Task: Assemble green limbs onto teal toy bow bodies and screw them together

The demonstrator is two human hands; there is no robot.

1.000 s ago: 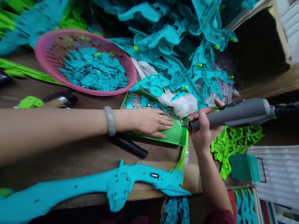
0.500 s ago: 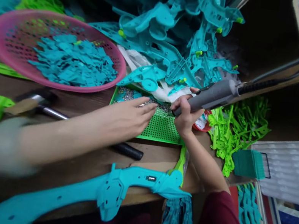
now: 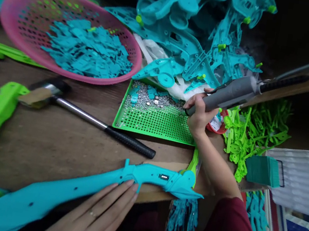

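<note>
Right hand wrapped round a grey cylindrical corded power driver, tip at the shallow green perforated plastic tray mid-frame, presumably kept close for its silvery metal screws; left hand flat, fingers together, against the long turquoise plastic part, lower left to lower centre, probably steadying it.

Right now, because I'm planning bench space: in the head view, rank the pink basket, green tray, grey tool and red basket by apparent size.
Largest to smallest:
1. Pink basket
2. Green tray
3. Grey tool, in the right hand
4. Red basket, partly hidden, so ranked by what shows
</note>
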